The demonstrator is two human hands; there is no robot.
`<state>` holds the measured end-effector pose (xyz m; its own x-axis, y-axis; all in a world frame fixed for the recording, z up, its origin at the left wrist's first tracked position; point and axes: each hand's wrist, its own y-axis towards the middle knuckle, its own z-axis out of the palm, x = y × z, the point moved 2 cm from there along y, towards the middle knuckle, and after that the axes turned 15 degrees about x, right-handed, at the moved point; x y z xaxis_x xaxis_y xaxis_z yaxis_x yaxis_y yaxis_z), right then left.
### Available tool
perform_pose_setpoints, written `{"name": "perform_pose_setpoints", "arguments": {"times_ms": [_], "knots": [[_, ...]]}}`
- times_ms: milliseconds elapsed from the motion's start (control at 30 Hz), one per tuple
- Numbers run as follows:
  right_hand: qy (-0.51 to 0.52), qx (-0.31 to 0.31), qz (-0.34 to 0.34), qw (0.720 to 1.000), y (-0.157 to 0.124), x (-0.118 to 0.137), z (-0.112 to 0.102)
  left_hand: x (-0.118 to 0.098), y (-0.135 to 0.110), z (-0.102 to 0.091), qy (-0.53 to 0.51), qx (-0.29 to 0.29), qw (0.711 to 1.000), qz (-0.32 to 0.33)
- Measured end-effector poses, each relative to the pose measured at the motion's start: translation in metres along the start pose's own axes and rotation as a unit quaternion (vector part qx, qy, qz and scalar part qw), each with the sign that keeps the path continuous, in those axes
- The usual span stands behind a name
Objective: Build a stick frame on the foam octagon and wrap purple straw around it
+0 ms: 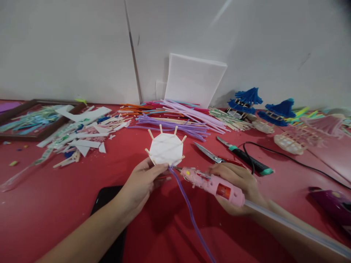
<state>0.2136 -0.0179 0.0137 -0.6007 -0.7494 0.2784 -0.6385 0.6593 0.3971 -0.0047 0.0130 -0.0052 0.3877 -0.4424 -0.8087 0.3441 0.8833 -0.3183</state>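
My left hand (145, 179) pinches the lower edge of a white octagonal card piece (166, 149), which has several short wooden sticks standing around its rim. From that edge a purple pipe cleaner (189, 210) trails down toward the bottom of the view; its upper end lies by my left fingertips. My right hand (238, 186) is wrapped around a pink hot glue gun (211, 184) with a clear glue stick (296, 226) in its back. The gun's metal nozzle points left and meets, or nearly meets, the pipe cleaner at the card's edge.
Scissors (208, 152) and a green-black utility knife (246, 157) lie beyond my right hand, near a black cable (287, 159). Purple pipe cleaners (172, 126) are heaped behind the card. Blue-roofed models (279, 111) stand right, paper scraps (87, 144) left. A dark phone-like slab (109, 197) lies under my left forearm.
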Motion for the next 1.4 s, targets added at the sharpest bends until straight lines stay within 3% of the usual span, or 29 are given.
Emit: {"name": "perform_pose_setpoints", "arguments": {"times_ms": [400,767,833,1000,1100,1233,1400], "knots": [[0.019,0.019,0.043,0.999,-0.001,-0.004,-0.006,0.000,-0.001,-0.001,0.002,-0.006,1.000,-0.005],[-0.034,0.017,0.074,0.997,-0.006,-0.016,-0.010,-0.002,0.000,-0.001,-0.005,-0.022,1.000,-0.014],[-0.066,0.047,0.099,0.992,-0.007,-0.023,-0.007,-0.003,0.001,-0.002,-0.011,-0.026,0.999,-0.014],[-0.107,0.190,0.183,0.959,-0.008,-0.035,0.008,-0.005,0.001,-0.005,-0.019,-0.044,0.999,-0.006],[-0.106,0.216,0.175,0.955,-0.012,-0.041,0.009,-0.006,0.001,-0.006,-0.022,-0.032,0.999,0.002],[-0.094,0.250,0.091,0.959,-0.026,-0.062,-0.004,-0.006,0.001,-0.004,-0.021,-0.033,0.999,-0.011],[-0.152,0.234,0.145,0.949,-0.043,-0.095,-0.023,-0.004,0.002,-0.002,-0.024,-0.022,0.999,-0.020]]}}
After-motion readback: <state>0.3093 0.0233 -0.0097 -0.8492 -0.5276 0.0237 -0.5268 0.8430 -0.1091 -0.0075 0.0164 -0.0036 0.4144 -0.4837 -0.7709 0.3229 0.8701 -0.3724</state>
